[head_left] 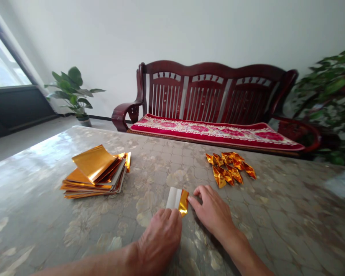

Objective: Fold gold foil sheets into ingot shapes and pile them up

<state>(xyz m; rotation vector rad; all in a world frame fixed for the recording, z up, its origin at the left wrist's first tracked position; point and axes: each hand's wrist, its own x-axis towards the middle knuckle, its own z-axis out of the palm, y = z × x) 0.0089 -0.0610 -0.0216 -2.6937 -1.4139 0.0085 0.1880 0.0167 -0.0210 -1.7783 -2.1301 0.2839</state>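
A small sheet of gold foil paper [174, 197] lies on the table in front of me, pale grey side up, with a gold strip folded over along its right side. My left hand [162, 234] is closed at the near end of the sheet, its curled fingers hiding that edge. Just to the right of the gold strip is my right hand [212, 210]; its thumb and forefinger are bent and apart, with the thumb tip at or very near the folded edge. I cannot tell whether it touches.
A stack of gold foil sheets [89, 184] sits to the left. Several folded gold foil pieces [232, 168] lie at the right on the patterned table [149, 168]. Beyond stands a dark red wooden bench [186, 71]. Plants flank it, and a blurred clear item [343, 184] lies far right.
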